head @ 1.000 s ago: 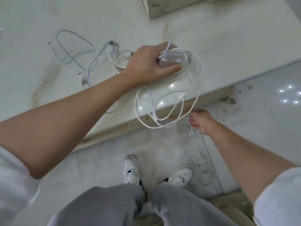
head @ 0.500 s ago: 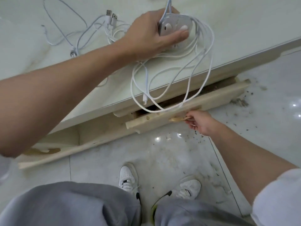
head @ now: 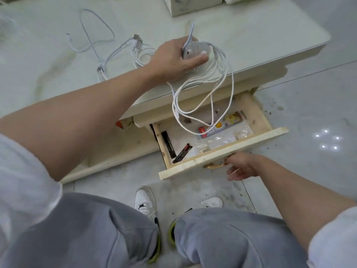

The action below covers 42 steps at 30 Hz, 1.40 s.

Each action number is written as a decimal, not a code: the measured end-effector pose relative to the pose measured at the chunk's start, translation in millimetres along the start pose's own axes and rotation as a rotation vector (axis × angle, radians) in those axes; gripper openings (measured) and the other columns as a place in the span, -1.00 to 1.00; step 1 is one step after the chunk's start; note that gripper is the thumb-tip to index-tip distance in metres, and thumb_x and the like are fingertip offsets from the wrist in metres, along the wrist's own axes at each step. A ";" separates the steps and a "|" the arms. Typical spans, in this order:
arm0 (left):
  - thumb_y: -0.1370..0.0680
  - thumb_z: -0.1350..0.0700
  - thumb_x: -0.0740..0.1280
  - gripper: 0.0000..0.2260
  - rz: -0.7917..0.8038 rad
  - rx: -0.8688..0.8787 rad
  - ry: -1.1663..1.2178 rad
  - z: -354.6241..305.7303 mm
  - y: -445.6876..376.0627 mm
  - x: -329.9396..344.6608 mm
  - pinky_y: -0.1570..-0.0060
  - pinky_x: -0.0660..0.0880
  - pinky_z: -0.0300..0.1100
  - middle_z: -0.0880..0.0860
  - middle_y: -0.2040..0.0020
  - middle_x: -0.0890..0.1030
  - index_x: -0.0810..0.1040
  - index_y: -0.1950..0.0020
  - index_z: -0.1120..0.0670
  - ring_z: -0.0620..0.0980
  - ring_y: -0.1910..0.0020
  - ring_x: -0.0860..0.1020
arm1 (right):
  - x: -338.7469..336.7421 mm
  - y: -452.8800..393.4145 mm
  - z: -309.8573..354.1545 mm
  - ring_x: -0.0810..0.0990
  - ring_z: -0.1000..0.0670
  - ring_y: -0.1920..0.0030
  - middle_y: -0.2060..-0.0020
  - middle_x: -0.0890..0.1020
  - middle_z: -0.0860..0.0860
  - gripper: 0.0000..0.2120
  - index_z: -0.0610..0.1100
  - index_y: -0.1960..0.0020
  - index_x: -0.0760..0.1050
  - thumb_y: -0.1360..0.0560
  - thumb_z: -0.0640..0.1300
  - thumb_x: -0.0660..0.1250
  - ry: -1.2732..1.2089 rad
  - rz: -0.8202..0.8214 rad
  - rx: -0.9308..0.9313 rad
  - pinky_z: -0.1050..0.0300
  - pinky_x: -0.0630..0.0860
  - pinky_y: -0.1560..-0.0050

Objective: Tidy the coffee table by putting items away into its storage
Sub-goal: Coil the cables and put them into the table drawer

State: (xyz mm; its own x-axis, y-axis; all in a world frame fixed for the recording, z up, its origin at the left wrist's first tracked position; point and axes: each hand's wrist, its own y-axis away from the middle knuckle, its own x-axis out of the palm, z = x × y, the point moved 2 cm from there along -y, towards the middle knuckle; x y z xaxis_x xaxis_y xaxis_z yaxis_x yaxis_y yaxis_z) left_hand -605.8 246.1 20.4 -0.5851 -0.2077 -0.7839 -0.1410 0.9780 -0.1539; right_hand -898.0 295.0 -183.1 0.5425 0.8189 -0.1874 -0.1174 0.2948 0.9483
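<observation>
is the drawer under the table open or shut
Open. The drawer is pulled out from under the tabletop, its contents showing, with the right hand at its front.

There is just one camera, worn on the person's head. It looks forward and steeply down from high above the open drawer (head: pixel 222 149), which sits near the middle. Beyond the drawer lies the coffee table (head: pixel 251 35) top. Nearer than the drawer, right under the camera, are the person's knees and shoes.
</observation>
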 end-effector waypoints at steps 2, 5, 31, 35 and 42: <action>-0.45 -0.39 0.31 -0.54 0.028 0.009 0.021 -4.3 7.8 -1.7 -0.01 0.57 -0.13 -0.10 0.09 0.68 0.62 -0.07 -0.04 -0.11 0.08 0.63 | -14.7 27.3 6.3 0.72 -0.02 0.31 0.17 0.70 -0.09 -0.75 -0.13 -0.06 0.44 -0.64 0.05 0.16 0.194 0.157 0.025 0.25 0.51 0.38; -0.47 -0.33 0.34 -0.62 0.151 0.063 0.102 -21.4 28.9 -1.6 0.07 0.58 -0.15 -0.08 0.13 0.67 0.60 0.00 -0.04 -0.12 0.13 0.64 | -53.8 71.8 35.4 0.71 0.03 0.35 0.26 0.73 -0.03 -0.66 -0.18 -0.01 0.61 -0.55 0.09 0.28 0.190 0.259 -0.069 0.30 0.48 0.47; -0.47 -0.45 0.16 -0.46 0.428 -0.208 0.089 46.9 41.3 205.9 0.15 0.50 -0.14 0.00 0.04 0.65 0.56 -0.19 -0.10 0.00 0.11 0.59 | -77.1 -5.5 109.3 0.62 -0.06 0.32 0.14 0.65 -0.12 -0.65 -0.15 -0.11 0.45 -0.48 0.07 0.41 0.063 -0.478 -0.744 0.10 0.53 0.40; -0.42 -0.48 0.18 -0.38 0.343 -0.253 0.050 46.7 44.4 236.8 0.39 0.37 -0.20 -0.04 0.14 0.59 0.47 -0.25 -0.07 -0.05 0.24 0.55 | -79.9 -28.2 95.0 0.58 -0.09 0.47 0.27 0.60 -0.21 -0.65 -0.21 -0.01 0.47 -0.67 0.01 0.02 0.229 -0.421 -0.447 0.12 0.52 0.51; -0.54 -0.40 0.04 -0.32 0.395 -0.181 -0.255 30.5 66.0 232.8 -0.07 0.46 0.04 0.19 -0.29 0.51 0.34 -0.44 0.07 0.20 -0.22 0.50 | -80.0 -18.5 92.2 0.57 -0.10 0.37 0.38 0.60 -0.12 -0.62 -0.20 0.27 0.53 -0.59 0.03 0.22 0.677 -0.531 -0.359 0.10 0.47 0.32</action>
State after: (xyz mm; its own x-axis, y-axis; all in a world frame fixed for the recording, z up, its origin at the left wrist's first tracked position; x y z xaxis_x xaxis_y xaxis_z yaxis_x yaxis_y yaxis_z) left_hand -727.0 263.0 -190.6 -0.4115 0.2111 -0.8866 -0.0976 0.9570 0.2731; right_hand -862.5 178.6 -162.1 0.0114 0.6121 -0.7907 -0.3044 0.7553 0.5804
